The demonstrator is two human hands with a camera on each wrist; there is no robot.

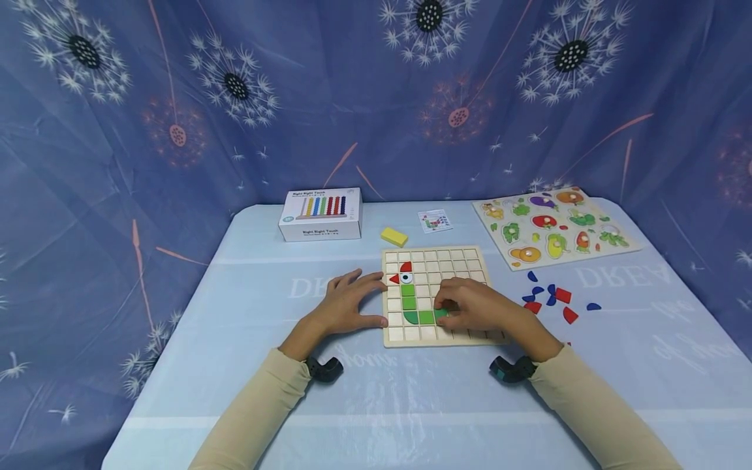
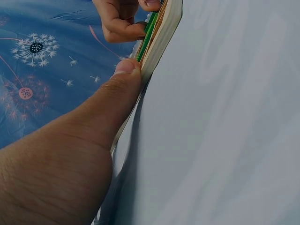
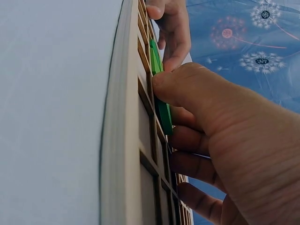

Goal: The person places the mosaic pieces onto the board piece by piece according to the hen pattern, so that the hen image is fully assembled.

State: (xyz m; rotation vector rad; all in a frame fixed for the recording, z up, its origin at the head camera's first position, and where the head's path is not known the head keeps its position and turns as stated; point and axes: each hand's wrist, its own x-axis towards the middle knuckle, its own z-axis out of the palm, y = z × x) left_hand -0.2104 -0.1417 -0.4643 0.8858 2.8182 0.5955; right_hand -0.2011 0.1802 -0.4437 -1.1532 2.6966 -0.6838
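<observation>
A wooden grid board [image 1: 435, 335] lies on the table. In its cells are a red quarter-round piece [image 1: 406, 267], a red triangle [image 1: 394, 279], an eye piece [image 1: 406, 278], green squares [image 1: 408, 303] and a green quarter-round piece [image 1: 410, 317]. My right hand [image 1: 477, 305] pinches another dark green curved piece [image 3: 164, 115] between thumb and fingers, at the right end of the green row. It sits tilted in the right wrist view, partly hidden by the fingers. My left hand [image 1: 346, 305] spreads along the board's left edge, its thumb [image 2: 124, 77] touching the rim.
Right of the board lie several loose red and blue pieces [image 1: 563, 296]. Behind it are a yellow block [image 1: 394, 237], a small picture card [image 1: 435, 221] and a white box [image 1: 320, 225]. A vegetable puzzle board [image 1: 555, 228] lies at the back right, before a blue curtain [image 1: 352, 98].
</observation>
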